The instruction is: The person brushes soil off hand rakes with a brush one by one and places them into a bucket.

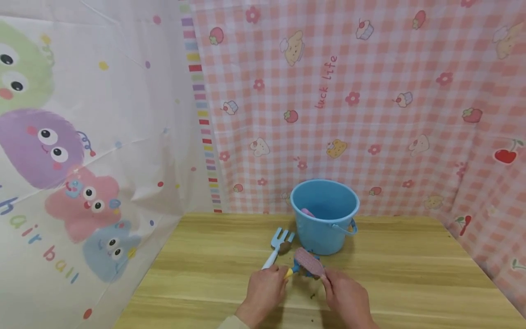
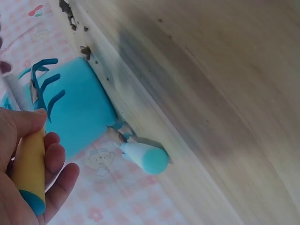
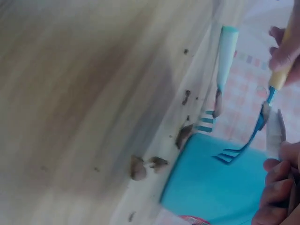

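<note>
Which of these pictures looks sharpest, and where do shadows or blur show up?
Head view: the sharpest, in soft, even light, with readable lettering on the gingham curtain; left wrist view: tilted and hazy, with a broad, soft shadow on the wooden tabletop, though the yellow-handled rake is distinct; right wrist view: also tilted and hazy, the tabletop's grain smeared.

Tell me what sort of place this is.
Probably an indoor play or craft corner: cartoon-printed pink checked cloth hangs behind a wood-grain tabletop, where a blue bucket stands and the left hand holds a yellow-handled rake.
</note>
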Demonstrator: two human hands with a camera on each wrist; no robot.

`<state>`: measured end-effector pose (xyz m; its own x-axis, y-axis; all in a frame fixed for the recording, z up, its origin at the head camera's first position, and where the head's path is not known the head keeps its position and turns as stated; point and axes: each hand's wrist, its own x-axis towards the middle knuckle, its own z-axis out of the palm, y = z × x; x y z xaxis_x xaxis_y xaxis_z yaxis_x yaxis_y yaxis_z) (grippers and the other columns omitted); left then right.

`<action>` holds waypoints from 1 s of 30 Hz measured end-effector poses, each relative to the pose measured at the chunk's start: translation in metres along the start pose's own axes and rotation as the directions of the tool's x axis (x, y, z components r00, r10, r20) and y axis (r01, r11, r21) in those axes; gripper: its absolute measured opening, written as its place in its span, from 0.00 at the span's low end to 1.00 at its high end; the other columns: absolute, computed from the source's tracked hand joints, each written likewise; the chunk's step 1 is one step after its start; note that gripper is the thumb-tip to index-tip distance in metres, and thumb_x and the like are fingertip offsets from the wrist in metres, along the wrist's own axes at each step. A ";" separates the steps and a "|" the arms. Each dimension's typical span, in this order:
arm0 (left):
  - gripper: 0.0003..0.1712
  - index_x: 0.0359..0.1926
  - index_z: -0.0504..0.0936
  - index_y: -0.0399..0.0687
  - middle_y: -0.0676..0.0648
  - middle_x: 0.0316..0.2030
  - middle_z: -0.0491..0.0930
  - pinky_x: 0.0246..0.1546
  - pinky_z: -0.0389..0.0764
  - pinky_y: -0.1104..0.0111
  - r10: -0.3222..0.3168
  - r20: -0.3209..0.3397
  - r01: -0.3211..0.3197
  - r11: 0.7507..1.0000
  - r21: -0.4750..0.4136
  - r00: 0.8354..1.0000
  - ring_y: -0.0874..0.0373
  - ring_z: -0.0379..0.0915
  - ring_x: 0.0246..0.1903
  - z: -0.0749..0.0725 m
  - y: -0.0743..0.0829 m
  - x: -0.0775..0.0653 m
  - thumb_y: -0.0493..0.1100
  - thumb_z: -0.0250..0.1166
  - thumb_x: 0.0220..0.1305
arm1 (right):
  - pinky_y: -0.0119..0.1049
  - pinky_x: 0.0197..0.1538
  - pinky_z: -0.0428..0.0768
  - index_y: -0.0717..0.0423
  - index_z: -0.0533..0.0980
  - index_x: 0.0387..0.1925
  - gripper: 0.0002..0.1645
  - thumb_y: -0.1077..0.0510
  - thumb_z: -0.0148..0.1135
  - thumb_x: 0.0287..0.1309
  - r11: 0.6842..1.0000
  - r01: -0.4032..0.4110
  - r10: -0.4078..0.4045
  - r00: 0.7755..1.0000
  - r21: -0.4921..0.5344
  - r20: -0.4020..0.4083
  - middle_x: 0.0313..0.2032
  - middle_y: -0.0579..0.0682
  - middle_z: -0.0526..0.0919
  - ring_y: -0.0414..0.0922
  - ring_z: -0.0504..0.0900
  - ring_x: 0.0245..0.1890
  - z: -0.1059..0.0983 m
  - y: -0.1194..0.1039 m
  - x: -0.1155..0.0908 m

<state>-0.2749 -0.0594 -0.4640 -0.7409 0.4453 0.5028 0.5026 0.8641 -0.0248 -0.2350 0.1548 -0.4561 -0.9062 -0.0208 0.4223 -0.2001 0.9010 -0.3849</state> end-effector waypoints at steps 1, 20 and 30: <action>0.10 0.32 0.80 0.53 0.55 0.23 0.78 0.15 0.69 0.68 0.000 -0.002 0.000 1.000 -0.001 1.000 0.59 0.76 0.20 0.000 0.000 0.000 0.47 0.74 0.53 | 0.51 0.31 0.80 0.55 0.82 0.41 0.07 0.57 0.65 0.63 1.000 -0.004 0.004 1.000 -0.006 0.015 0.36 0.52 0.86 0.53 0.86 0.33 0.000 -0.001 0.000; 0.11 0.31 0.79 0.53 0.55 0.22 0.76 0.15 0.68 0.68 -0.006 0.003 0.006 1.000 -0.011 1.000 0.60 0.74 0.18 0.002 -0.002 -0.004 0.47 0.74 0.52 | 0.53 0.27 0.78 0.57 0.82 0.41 0.08 0.57 0.64 0.64 0.991 -0.132 0.133 0.990 -0.011 0.042 0.34 0.55 0.86 0.56 0.85 0.30 0.005 0.013 -0.001; 0.10 0.34 0.82 0.52 0.54 0.24 0.79 0.15 0.69 0.69 -0.026 0.018 0.026 1.000 -0.010 0.999 0.60 0.75 0.19 -0.001 0.000 0.000 0.47 0.74 0.54 | 0.50 0.26 0.78 0.55 0.83 0.39 0.07 0.57 0.66 0.62 0.999 -0.051 0.051 0.998 0.007 0.041 0.31 0.50 0.86 0.52 0.84 0.28 0.008 0.002 -0.001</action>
<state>-0.2746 -0.0596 -0.4632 -0.7616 0.4269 0.4876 0.4874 0.8732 -0.0032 -0.2378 0.1537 -0.4634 -0.9296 0.0074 0.3686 -0.1561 0.8979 -0.4117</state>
